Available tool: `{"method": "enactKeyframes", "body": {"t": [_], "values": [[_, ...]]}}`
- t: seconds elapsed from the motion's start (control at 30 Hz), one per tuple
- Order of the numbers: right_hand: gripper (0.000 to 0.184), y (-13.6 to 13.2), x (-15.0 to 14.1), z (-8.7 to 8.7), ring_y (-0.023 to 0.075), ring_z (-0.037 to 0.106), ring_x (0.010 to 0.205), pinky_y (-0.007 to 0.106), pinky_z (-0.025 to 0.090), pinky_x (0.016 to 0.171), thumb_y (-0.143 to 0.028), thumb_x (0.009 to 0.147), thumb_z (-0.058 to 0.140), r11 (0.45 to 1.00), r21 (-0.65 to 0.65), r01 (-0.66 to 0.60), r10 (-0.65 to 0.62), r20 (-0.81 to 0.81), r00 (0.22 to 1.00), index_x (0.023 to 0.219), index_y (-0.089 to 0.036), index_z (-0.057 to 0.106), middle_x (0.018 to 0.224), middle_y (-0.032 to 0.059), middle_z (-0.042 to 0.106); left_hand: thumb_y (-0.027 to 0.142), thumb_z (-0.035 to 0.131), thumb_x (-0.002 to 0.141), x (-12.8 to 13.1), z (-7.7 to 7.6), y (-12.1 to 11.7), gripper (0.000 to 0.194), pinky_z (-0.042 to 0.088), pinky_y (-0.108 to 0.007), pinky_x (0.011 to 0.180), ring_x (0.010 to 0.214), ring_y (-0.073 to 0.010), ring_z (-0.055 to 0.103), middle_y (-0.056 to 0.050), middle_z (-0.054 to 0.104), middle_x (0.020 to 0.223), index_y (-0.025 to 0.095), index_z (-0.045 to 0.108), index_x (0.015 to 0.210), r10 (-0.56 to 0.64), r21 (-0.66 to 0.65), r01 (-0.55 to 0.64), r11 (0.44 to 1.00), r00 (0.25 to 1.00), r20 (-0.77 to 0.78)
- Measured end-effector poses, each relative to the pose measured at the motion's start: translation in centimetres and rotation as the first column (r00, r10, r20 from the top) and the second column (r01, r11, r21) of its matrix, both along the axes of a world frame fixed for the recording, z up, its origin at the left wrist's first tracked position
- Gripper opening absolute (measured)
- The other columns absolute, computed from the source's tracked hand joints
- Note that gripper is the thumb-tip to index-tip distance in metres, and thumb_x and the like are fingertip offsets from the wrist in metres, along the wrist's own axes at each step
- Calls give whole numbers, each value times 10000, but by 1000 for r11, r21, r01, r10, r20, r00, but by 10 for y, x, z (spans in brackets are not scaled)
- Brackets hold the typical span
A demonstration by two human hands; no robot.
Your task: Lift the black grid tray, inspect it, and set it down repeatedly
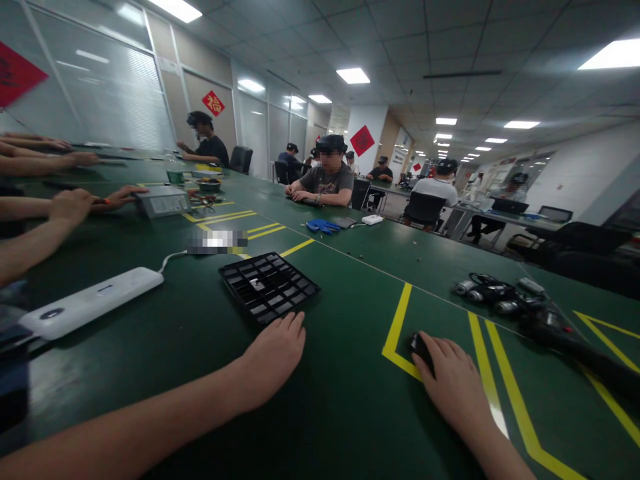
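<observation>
My left hand (275, 360) is at the near edge of a black compartment tray (267, 283), its fingers bent over the rim; the thumb is hidden. The tray is divided into a grid of small cells, and a small light-coloured piece (257, 285) lies in one near the middle. To the right, my right hand (450, 380) is closed over a rounded black object that looks like a computer mouse (421, 350). It rests by the corner of a yellow tape outline, and the palm covers much of it.
A white power strip (100, 303) with its cable lies at left. Dark cabled gear with metallic cylinders (507, 300) is at right. Farther back are blue gloves (323, 227), a white device (372, 219), and a grey box (163, 202) beside other people's hands. A person sits across the table.
</observation>
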State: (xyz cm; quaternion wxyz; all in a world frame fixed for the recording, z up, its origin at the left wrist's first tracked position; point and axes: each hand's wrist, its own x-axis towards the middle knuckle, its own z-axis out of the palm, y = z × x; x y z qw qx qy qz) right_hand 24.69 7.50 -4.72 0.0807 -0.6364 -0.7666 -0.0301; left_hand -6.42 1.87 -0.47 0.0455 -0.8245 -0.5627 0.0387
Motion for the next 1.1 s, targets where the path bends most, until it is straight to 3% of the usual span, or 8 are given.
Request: {"method": "enactKeyframes", "body": {"t": [0.2,0.33,0.43,0.5,0.63,0.7,0.87,1.1], "values": [[541,-1,-1,1,321,419,1201,532,346,972,-421,856,297,1000,-12,22,-22,4,1000,1303,-145,425,1243,121,543,15,493,745,1,12,-5,264,500,-346,662,790,-238,611,-163,624,944,72,625,967,-12,-84,9,996,999,-39],[527,1,0,-2,319,427,1187,521,348,970,-416,854,310,1000,2,23,-23,15,1000,1296,-156,433,1231,110,549,98,455,794,-7,22,2,165,468,-316,656,708,-176,564,-71,590,814,139,614,784,40,-97,-5,995,931,362],[526,2,2,-4,319,418,1192,524,343,973,-420,854,315,1000,13,15,-15,6,1000,1296,-161,430,1230,109,547,181,492,749,-23,31,16,84,472,-276,583,630,-151,550,-25,565,705,150,567,770,296,-310,-51,949,477,828],[528,2,1,-3,317,413,1199,524,342,977,-419,853,320,1000,2,20,-20,-3,1000,1300,-159,424,1242,111,539,186,473,709,-37,39,27,59,461,-247,525,586,-136,544,-16,548,666,153,516,733,435,-428,-79,900,136,890],[529,-1,-2,4,309,411,1205,524,336,986,-406,854,322,999,-33,40,-40,-8,999,1308,-151,416,1259,111,529,232,500,653,-73,45,49,80,364,-206,423,482,-112,469,9,480,575,171,457,624,456,-436,-327,838,-16,890],[528,-3,-4,7,310,410,1206,525,336,987,-399,853,326,998,-48,48,-48,-4,999,1308,-149,417,1260,112,530,292,576,624,-90,41,57,142,341,-214,425,499,-132,472,11,477,566,171,502,629,459,-379,-446,811,82,885],[529,-2,-3,7,314,409,1207,529,329,990,-394,853,328,997,-57,46,-47,-23,999,1312,-144,414,1270,119,522,564,555,647,-111,27,70,484,435,-353,695,864,-322,581,-158,625,897,122,649,819,550,-10,-588,809,751,366],[557,-1,-6,7,338,429,1166,539,372,929,-386,832,398,996,-62,69,-80,-186,979,1318,-115,388,1245,170,519,570,410,756,-100,18,68,522,444,-355,734,935,-312,582,-179,620,1014,116,635,880,551,11,-557,830,823,137]]}}
